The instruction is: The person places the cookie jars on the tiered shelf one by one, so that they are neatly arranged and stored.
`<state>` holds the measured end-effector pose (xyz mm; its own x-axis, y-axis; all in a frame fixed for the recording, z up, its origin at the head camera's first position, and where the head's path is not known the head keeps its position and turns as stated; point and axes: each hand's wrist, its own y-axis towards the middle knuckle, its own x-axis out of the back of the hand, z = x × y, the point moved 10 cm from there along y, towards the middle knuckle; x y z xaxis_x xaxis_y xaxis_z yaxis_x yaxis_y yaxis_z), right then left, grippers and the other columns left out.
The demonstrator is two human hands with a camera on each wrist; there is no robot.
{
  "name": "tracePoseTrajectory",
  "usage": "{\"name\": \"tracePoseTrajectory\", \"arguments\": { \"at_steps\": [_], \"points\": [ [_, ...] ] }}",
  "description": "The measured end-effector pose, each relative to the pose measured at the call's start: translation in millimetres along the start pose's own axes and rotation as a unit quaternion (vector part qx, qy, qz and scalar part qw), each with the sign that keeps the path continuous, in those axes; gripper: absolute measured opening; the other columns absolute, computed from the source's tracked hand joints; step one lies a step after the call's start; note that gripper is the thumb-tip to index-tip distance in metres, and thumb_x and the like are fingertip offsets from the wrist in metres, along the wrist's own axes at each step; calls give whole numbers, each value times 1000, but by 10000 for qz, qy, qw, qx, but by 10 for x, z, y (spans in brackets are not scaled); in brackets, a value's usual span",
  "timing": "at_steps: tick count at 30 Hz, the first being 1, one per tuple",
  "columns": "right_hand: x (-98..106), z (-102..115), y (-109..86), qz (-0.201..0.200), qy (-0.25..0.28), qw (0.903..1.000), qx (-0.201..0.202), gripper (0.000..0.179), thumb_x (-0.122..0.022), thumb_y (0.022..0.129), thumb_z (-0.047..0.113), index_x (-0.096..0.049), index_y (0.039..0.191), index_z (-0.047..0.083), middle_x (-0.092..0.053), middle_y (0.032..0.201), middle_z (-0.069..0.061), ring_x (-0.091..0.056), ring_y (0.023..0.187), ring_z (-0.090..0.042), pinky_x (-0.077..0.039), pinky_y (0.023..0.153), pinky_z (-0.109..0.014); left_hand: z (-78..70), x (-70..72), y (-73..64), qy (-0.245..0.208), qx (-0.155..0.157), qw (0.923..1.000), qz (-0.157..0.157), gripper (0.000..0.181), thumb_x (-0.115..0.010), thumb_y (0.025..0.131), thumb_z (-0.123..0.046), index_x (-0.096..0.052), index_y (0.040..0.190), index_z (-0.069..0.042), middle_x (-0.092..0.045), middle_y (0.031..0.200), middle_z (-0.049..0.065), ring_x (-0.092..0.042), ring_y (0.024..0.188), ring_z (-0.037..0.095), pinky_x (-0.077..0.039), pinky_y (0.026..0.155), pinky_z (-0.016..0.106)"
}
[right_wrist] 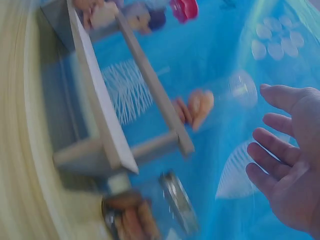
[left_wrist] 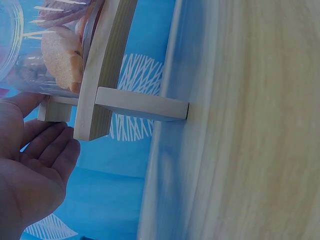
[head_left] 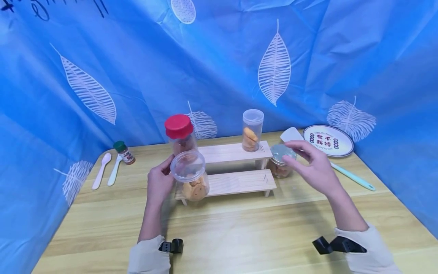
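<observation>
My left hand (head_left: 159,182) is at the left end of a two-step wooden stand (head_left: 236,182), beside a red-lidded jar (head_left: 179,127) and a clear-lidded jar of biscuits (head_left: 195,188). In the left wrist view, that hand (left_wrist: 40,175) has loosely bent fingers close to the upper step's end; whether they touch it is unclear. The right hand (head_left: 315,167) hovers by a silver-lidded jar (head_left: 281,170) on the table. Its fingers, spread and relaxed in the right wrist view, hold nothing. A tall clear container (head_left: 251,137) stands on the upper step's right end.
A small green-capped bottle (head_left: 126,154), a pink spoon (head_left: 101,171) and a pale utensil (head_left: 115,171) lie at the left. To the right are a white plate (head_left: 328,140) and a spatula with a mint handle (head_left: 354,176). Blue cloth (head_left: 219,68) hangs behind the table.
</observation>
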<state>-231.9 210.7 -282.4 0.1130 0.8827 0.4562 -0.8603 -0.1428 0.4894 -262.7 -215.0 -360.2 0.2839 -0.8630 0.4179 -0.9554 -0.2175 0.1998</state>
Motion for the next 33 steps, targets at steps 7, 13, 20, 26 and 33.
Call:
{"name": "tracePoseTrajectory", "arguments": {
  "at_steps": [7,13,20,26,33],
  "points": [
    [221,-490,-30,13,-140,9974,-701,46,-72,96,13,-57,137,-2,-57,137,-16,-52,128,-15,-42,103,-12,-51,9,-12,-150,-70,9999,47,49,-73,95,-12,-58,140,-1,-60,138,18,-60,124,34,-50,103,41],
    [255,-883,-45,398,-492,9885,-1374,69,-72,97,30,-43,150,-2,-43,152,-24,-38,141,-43,-37,117,-36,-18,56,-9,-390,34,9992,-5,43,-74,95,-14,-64,135,-2,-65,131,16,-65,118,28,-54,92,21],
    [71,-1134,-54,1149,-615,9753,-1781,97,-77,92,37,-21,157,-7,-25,159,-32,-27,143,-55,-27,116,-64,13,121,-9,-528,148,9985,-23,36,-73,95,-12,-69,129,-3,-68,125,15,-65,118,26,-54,86,15],
    [-63,-1225,-22,1462,-606,9697,-1861,104,-81,88,36,-18,156,-11,-22,158,-36,-26,142,-57,-27,116,-64,64,186,-21,-458,302,9984,-129,30,-76,94,-18,-74,122,-8,-72,120,9,-66,116,20,-55,85,15],
    [-177,-1249,36,1608,-429,9686,-1849,105,-82,87,32,-16,155,-13,-23,157,-38,-26,142,-57,-26,117,-64,19,233,-30,-355,199,9989,-224,27,-78,93,-22,-77,115,-7,-74,114,9,-67,114,20,-53,80,11]
  ]
}}
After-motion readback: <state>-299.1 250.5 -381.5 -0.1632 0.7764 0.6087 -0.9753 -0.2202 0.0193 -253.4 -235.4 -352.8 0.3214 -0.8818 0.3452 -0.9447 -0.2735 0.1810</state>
